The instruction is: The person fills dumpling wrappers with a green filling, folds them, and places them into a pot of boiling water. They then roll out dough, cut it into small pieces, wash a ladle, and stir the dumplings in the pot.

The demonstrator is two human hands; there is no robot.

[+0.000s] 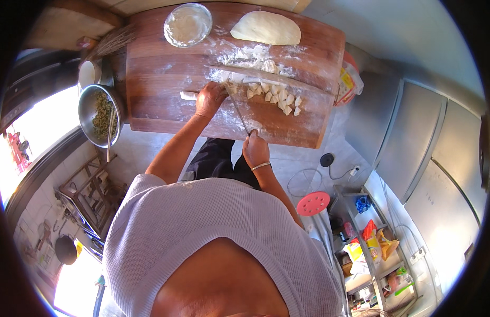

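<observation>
Reading the red-brown wooden board (160,58) as a clock, with 12 pointing away from you, your right hand (257,150) is sitting at 5 o'clock, its fingers wrapping the handle of a narrow metal-bladed knife (237,110). The blade is slanting toward 11. At 8 o'clock, your left hand (209,99) is curling over a white, slender dough rope (188,95), whose end is showing on the hand's 9 o'clock side; how tightly it is gripping, you cannot tell, as the fingertips are hidden. Off the board, between 8 and 9, a round steel bowl (86,111) is holding a chopped green filling (102,113). Small pale chunks of cut dough (275,98) are lying at 4. Beyond them, a long, tapering wooden rolling pin (292,82) is stretching across 3. Farthest, a smooth cream dough mound (266,28) is resting at 1 and a clear round bowl of white flour (210,25) at 11.
</observation>
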